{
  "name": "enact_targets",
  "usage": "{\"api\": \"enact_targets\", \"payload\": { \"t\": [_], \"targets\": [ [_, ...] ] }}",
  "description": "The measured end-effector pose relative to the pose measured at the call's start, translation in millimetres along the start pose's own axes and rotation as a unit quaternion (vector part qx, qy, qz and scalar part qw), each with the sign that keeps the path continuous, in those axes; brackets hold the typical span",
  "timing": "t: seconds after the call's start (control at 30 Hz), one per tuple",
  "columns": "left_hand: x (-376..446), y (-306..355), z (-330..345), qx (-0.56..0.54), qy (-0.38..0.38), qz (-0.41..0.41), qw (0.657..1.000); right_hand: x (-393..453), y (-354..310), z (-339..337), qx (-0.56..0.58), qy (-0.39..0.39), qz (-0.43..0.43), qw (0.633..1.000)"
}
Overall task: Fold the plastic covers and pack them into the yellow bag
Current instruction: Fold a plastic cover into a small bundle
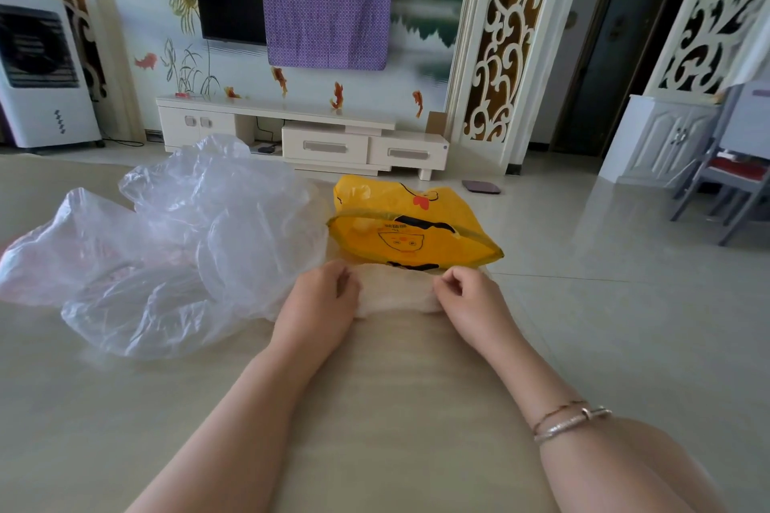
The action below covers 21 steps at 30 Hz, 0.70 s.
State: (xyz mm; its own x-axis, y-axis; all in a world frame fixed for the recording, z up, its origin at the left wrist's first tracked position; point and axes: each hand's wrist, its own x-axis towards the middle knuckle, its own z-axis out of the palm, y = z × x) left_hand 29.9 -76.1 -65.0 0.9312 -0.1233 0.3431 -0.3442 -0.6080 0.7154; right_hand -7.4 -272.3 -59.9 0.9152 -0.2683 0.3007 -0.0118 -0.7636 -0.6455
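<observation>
While the left hand and right hand are pinching opposite ends of a small folded clear plastic cover, slippery film is likely springing open before reaching the yellow cartoon-printed plastic bag just beyond.

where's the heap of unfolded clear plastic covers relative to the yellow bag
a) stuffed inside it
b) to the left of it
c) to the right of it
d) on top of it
b: the loose clear plastic covers lie crumpled on the table to the left of the yellow bag, while the left hand and right hand grip a small folded cover just in front of the bag.
</observation>
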Motion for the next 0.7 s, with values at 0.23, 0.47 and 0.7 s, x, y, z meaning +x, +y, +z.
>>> {"api": "enact_targets", "payload": {
  "t": [0.23, 0.47, 0.7],
  "targets": [
    [9.4, 6.0, 9.0, 0.173, 0.025, -0.031, 0.984, 9.9, -11.9, 12.1, -0.168, 0.003, 0.044, 0.985],
    [10.1, 12.3, 7.9, 0.248, 0.008, -0.023, 0.969, 13.7, -11.7, 10.8, -0.24, -0.002, 0.024, 0.971],
    [0.8, 10.0, -0.2, 0.252, 0.023, -0.016, 0.967, 9.9, -7.5, 10.8, -0.243, 0.008, 0.0, 0.97]
  ]
}}
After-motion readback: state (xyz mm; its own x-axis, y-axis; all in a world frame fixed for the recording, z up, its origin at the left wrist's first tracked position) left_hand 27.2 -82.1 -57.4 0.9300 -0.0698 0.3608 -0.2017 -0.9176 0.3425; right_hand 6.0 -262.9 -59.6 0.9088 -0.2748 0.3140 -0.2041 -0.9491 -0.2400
